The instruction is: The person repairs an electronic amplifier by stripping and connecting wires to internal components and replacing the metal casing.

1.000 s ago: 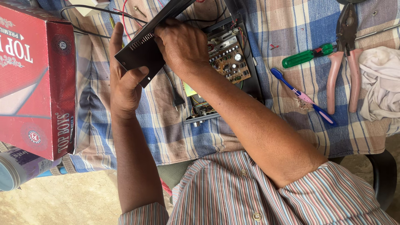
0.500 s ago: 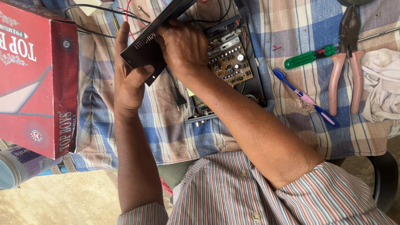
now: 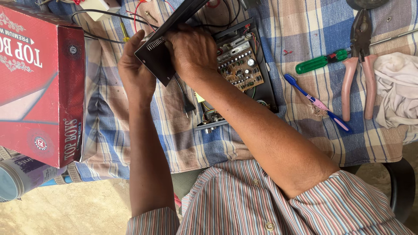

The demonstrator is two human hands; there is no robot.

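My left hand (image 3: 136, 69) and my right hand (image 3: 193, 54) both grip a black metal cover (image 3: 159, 52) with vent slots, held tilted above the checked cloth (image 3: 174, 139). The left hand holds its left edge, the right hand presses on its right end. Just to the right lies an open black chassis (image 3: 265, 82) with a brown circuit board (image 3: 239, 69) full of small parts. A black mains plug (image 3: 188, 105) on its cable lies under the cover.
A big red cardboard box (image 3: 39, 82) stands at the left, a round tin (image 3: 17, 180) below it. At the right lie a green-handled screwdriver (image 3: 318, 63), a blue and pink toothbrush (image 3: 318, 104), pink-handled pliers (image 3: 359, 74) and a white rag (image 3: 398, 89).
Both hands have shifted the black cover slightly up and to the right, over the chassis's left side. Nothing else has moved.
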